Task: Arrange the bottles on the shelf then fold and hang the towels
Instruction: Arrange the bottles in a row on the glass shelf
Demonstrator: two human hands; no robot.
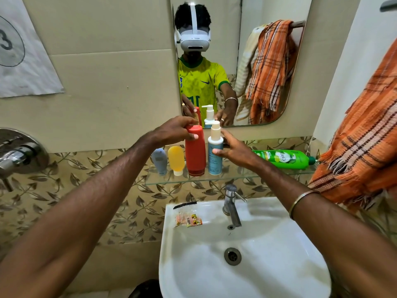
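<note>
Red bottle (195, 151): stood upright on the glass shelf (236, 176), gripped near its top by the left hand (175, 131), thumb laid on the front and fingers curled over the cap.
Pump bottle (215, 150): white and pale blue, set upright just beside the red bottle on its right; it was held at the body by the right hand (235, 150), thumb pressed on the front and fingers wrapped behind.
Yellow bottle (176, 160): stood cap-down just left of the red bottle.
Grey-blue bottle (160, 161): stood at the left end of the row, beside the yellow bottle and partly hidden by the left forearm.
Green bottle (283, 159): laid on its side at the right end of the shelf, cap pointed right, well apart from the upright row.
Orange checked towel (361, 151): hung loosely at the right edge, its fringe close to the green bottle's cap.
Mirror (236, 61): mounted above the shelf; a second orange checked towel and a pale striped one were reflected over a bar, along with both hands and bottles.
Sink (247, 265): fixed below the shelf, with a tap (232, 203) at its back rim and a small printed sachet (188, 220) laid on its left corner.
Bangle (300, 202): worn on the right wrist.
</note>
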